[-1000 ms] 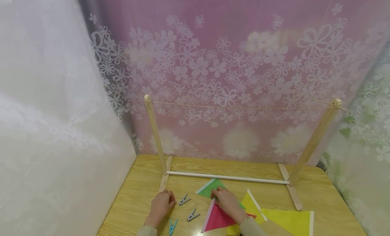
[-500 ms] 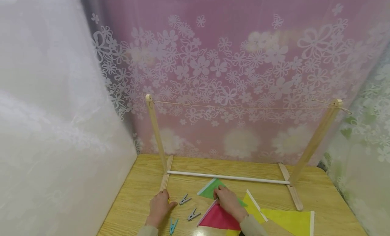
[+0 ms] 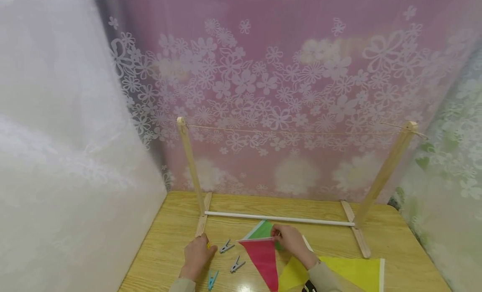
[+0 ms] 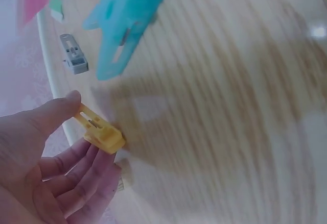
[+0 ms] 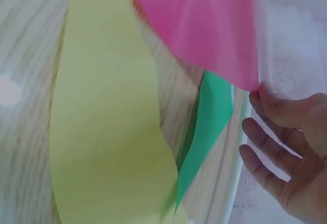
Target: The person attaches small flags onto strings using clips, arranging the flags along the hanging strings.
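My right hand (image 3: pixel 295 244) pinches a red triangular pennant (image 3: pixel 261 258) by one end of its white top strip; in the right wrist view the pennant (image 5: pixel 204 25) looks pink and hangs from thumb and forefinger. Behind it a green pennant (image 3: pixel 263 230) lies on the table, partly covered. My left hand (image 3: pixel 197 256) is by the left foot of the wooden stand. In the left wrist view that hand (image 4: pixel 56 168) pinches a yellow clothespin (image 4: pixel 102 134) between thumb and fingers. Two grey clothespins (image 3: pixel 236 265) and a turquoise clothespin (image 3: pixel 212 279) lie to its right.
Yellow pennants (image 3: pixel 354 269) lie at the right front of the table (image 3: pixel 406 262). A wooden stand with two posts (image 3: pixel 388 170), a white crossbar (image 3: pixel 278 219) and a string (image 3: pixel 293 132) tied between the tops stands behind. Flowered curtains (image 3: pixel 278 74) enclose the table.
The right hand has lifted the red pennant and moved slightly right; its white strip now runs nearly level, with the point hanging toward the front. The left hand has barely moved.
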Demonstrator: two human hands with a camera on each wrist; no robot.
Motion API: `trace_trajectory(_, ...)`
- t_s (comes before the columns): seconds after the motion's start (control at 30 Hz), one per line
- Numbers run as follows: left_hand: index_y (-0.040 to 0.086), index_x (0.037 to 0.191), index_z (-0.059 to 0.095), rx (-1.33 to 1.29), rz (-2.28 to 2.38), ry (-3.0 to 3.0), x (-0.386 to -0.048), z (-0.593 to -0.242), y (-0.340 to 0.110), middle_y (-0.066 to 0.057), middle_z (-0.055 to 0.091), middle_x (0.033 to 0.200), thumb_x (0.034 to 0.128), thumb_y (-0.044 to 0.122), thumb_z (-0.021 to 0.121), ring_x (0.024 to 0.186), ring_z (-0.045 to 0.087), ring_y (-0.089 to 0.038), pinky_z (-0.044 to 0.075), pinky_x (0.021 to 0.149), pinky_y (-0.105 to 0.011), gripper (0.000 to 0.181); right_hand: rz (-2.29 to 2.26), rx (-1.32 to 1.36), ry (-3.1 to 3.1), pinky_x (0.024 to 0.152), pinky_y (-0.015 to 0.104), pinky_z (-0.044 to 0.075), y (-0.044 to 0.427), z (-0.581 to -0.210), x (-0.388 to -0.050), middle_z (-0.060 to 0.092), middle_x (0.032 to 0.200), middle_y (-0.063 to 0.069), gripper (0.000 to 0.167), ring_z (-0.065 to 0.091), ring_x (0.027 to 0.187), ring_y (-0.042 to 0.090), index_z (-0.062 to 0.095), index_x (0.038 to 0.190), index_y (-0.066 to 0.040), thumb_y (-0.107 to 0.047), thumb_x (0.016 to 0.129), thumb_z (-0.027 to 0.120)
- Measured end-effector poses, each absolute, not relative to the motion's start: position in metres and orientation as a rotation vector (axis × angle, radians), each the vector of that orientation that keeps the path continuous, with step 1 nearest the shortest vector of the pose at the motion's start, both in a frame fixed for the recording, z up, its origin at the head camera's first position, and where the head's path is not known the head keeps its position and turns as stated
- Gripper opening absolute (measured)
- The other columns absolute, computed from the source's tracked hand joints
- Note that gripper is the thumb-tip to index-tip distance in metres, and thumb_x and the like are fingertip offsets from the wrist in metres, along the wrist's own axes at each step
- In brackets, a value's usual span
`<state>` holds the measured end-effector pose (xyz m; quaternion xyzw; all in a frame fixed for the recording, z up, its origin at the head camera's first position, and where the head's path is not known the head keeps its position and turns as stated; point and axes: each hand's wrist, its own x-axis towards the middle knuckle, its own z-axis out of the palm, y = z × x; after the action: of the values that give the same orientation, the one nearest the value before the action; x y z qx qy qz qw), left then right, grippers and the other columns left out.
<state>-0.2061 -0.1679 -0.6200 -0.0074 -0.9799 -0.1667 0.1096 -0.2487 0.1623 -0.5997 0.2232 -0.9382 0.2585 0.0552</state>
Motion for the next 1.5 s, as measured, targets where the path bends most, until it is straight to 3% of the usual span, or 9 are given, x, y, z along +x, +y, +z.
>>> trace_trajectory(0.13, 0.009, 0.078, 0.06, -0.056, -0.546, -2.85, -0.206, -0.617, -0.171, 0.001, 0.055, 0.062, 0.0799, 0.035, 0.087, 0.049, 0.045, -0.01, 0.041, 0.042, -0.028, 0.038, 0.903, 0.616, -2.883, 0.058, 0.025, 0.05, 0.163, -0.593, -0.248, 0.071, 0.08, -0.004, 0.002, 0.06, 0.066, 0.009, 0.076, 0.088, -0.01, -0.011, 0.089, 0.077)
trace_trajectory(0.27, 0.004, 0.082, 0.068, -0.113, -0.632, -2.837, -0.207, -0.612, -0.175, 0.001, 0.061, 0.065, 0.0814, 0.033, 0.086, 0.05, 0.047, -0.006, 0.043, 0.043, -0.023, 0.034, 1.081, 0.506, -2.897, 0.06, 0.025, 0.051, 0.162, -0.589, -0.247, 0.072, 0.084, -0.002, 0.003, 0.064, 0.07, 0.012, 0.077, 0.093, -0.009, -0.01, 0.091, 0.074)
trace_trajectory(0.5, 0.002, 0.088, 0.074, -0.099, -0.881, -2.869, -0.216, -0.598, -0.182, -0.002, 0.068, 0.074, 0.0852, 0.029, 0.083, 0.06, 0.06, -0.012, 0.053, 0.054, -0.03, 0.029, 1.391, 0.401, -2.827, 0.061, 0.027, 0.056, 0.162, -0.582, -0.248, 0.072, 0.082, 0.002, 0.004, 0.07, 0.075, 0.03, 0.075, 0.095, -0.007, -0.007, 0.095, 0.07)
trace_trajectory(0.73, -0.002, 0.103, 0.073, -0.079, -1.34, -2.851, -0.226, -0.58, -0.187, -0.006, 0.072, 0.087, 0.0925, 0.031, 0.076, 0.065, 0.068, -0.016, 0.058, 0.058, -0.032, 0.035, 1.65, 0.33, -2.672, 0.067, 0.043, 0.062, 0.159, -0.575, -0.248, 0.073, 0.085, 0.007, 0.008, 0.073, 0.071, 0.023, 0.074, 0.1, -0.001, -0.006, 0.096, 0.068)
trace_trajectory(0.97, -0.002, 0.113, 0.073, -0.05, -1.63, -2.786, -0.233, -0.558, -0.187, -0.009, 0.074, 0.095, 0.0956, 0.034, 0.072, 0.084, 0.073, -0.032, 0.062, 0.071, -0.045, 0.04, 1.715, 0.21, -2.591, 0.064, 0.034, 0.062, 0.152, -0.563, -0.25, 0.075, 0.086, 0.009, 0.008, 0.074, 0.072, 0.028, 0.075, 0.098, -0.003, -0.009, 0.095, 0.071)
trace_trajectory(1.2, -0.004, 0.118, 0.07, -0.056, -1.741, -2.735, -0.237, -0.539, -0.188, -0.014, 0.074, 0.102, 0.0985, 0.028, 0.069, 0.089, 0.073, -0.031, 0.062, 0.074, -0.045, 0.038, 1.774, 0.209, -2.518, 0.065, 0.032, 0.062, 0.146, -0.548, -0.252, 0.075, 0.091, 0.013, 0.011, 0.073, 0.072, 0.023, 0.075, 0.102, -0.001, -0.007, 0.095, 0.071)
trace_trajectory(1.5, -0.012, 0.129, 0.06, -0.125, -1.954, -2.723, -0.244, -0.505, -0.192, -0.022, 0.07, 0.114, 0.101, 0.028, 0.066, 0.098, 0.071, -0.033, 0.06, 0.085, -0.049, 0.049, 1.86, 0.198, -2.474, 0.067, 0.031, 0.062, 0.142, -0.531, -0.253, 0.073, 0.099, 0.014, 0.018, 0.074, 0.083, 0.026, 0.073, 0.11, 0.004, -0.007, 0.096, 0.068)
